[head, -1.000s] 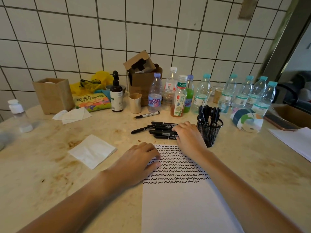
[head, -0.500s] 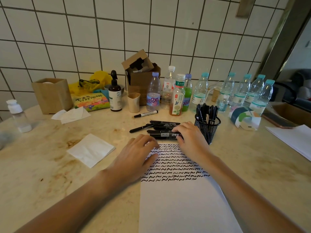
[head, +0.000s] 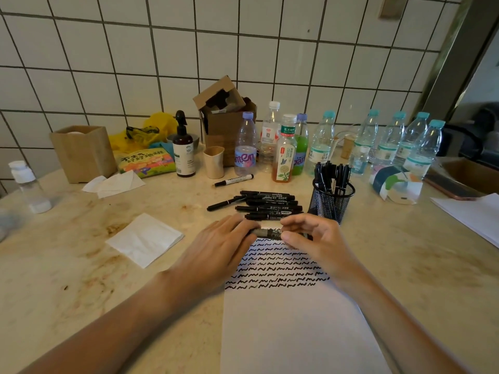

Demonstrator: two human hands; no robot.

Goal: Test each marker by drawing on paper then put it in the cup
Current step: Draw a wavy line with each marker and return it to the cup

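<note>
White tiled wall behind, stained beige counter [head: 67,265] in front. Versus half a second ago: a black marker [head: 270,232] is now lifted off the pile and held crosswise between both hands at the top edge of the paper [head: 291,319]; before, the right hand was only reaching into the pile and the left lay flat on the sheet.

Left to right: small clear bottle [head: 27,187] near the counter's left edge, wooden box [head: 81,152], crumpled tissue [head: 113,183], folded napkin [head: 144,238] on open counter left of the hands. Left hand [head: 216,247] has fingers curled over the marker's left end. Loose pile of markers [head: 270,205] lies just beyond the hands, one white-barrel marker [head: 235,180] further back. Right hand [head: 313,238] pinches the marker's right part between thumb and bent fingers, cap state unclear. Paper carries rows of black squiggles on its upper part, lower part blank and running off the bottom edge. Mesh cup [head: 330,201] stands just right of the pile, near the right hand, already holding several markers. Row of bottles [head: 378,147] along the wall. Second white sheet [head: 475,217] at the right edge. Open counter room lies right of the paper.
</note>
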